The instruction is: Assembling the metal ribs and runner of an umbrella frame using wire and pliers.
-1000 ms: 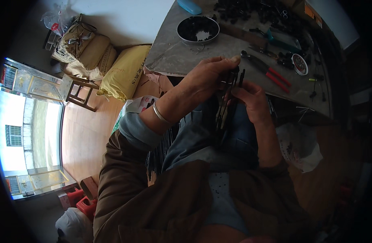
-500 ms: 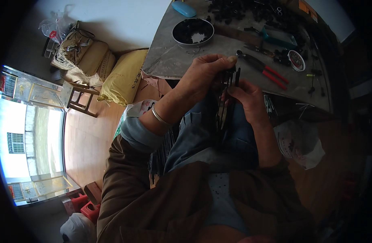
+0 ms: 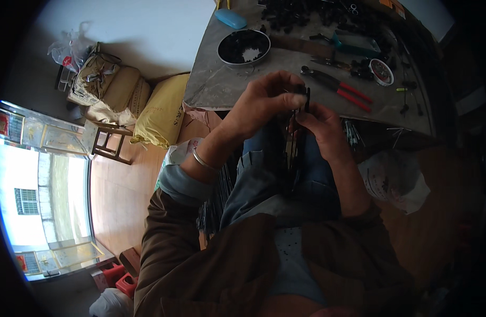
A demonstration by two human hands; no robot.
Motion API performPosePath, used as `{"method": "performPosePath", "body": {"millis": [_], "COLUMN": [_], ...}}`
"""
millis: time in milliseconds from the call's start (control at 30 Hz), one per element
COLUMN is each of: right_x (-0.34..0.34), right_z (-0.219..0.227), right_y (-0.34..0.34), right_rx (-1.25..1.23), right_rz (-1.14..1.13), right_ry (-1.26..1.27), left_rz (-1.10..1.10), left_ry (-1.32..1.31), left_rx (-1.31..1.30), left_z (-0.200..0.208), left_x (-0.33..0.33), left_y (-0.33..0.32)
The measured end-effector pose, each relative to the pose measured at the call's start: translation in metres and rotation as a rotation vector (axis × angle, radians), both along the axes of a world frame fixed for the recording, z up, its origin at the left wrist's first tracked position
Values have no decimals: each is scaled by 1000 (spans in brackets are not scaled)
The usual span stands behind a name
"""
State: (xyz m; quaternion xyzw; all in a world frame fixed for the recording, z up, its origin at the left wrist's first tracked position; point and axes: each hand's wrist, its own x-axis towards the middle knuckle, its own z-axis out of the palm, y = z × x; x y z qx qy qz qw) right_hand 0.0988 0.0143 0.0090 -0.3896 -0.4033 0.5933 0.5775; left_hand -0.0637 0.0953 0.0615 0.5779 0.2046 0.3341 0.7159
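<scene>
Above my lap, at the near edge of the grey table [image 3: 208, 82], both hands are close together. My left hand [image 3: 264, 103], with a bangle on its wrist, has thumb and fingers closed at the top of several thin black rods [image 3: 292, 150]. Between the two hands stands a dark upright piece [image 3: 308, 96], too dim to make out exactly. My right hand [image 3: 325, 129] pinches the rods a little lower, its fingertips partly hidden. The rods hang down between my knees.
On the table are a bowl [image 3: 244, 64] of small black parts, red-handled pliers [image 3: 354, 98], a teal tray [image 3: 356, 50], a small round dish [image 3: 381, 72], a blue case [image 3: 230, 19] and heaped black parts [image 3: 290, 16]. Sacks [image 3: 161, 113] and a wooden stool [image 3: 109, 141] stand at left.
My left thumb has come down from the top of the rods to nearer my right fingers. My right hand still pinches in about the same place. The whole view has shifted slightly.
</scene>
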Motion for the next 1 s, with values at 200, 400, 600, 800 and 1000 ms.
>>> {"method": "performPosePath", "body": {"millis": [200,400,600,800,1000], "right_x": [-3,-4,-6,7,14], "right_z": [6,-7,-1,7,5], "right_y": [-3,-3,-3,-2,-1], "right_rx": [-58,96,92,-82,-93], "right_rz": [-62,-124,-150,44,237], "right_ry": [-11,-211,-255,-194,-50], "left_rz": [40,88,118,22,-131], "left_ry": [9,-41,-115,-170,-150], "left_rx": [64,-25,-74,-87,-93], "left_z": [-4,-6,-11,-17,-14], "left_x": [-1,1,1,-3,-10], "left_y": [0,-4,-13,-9,-6]}}
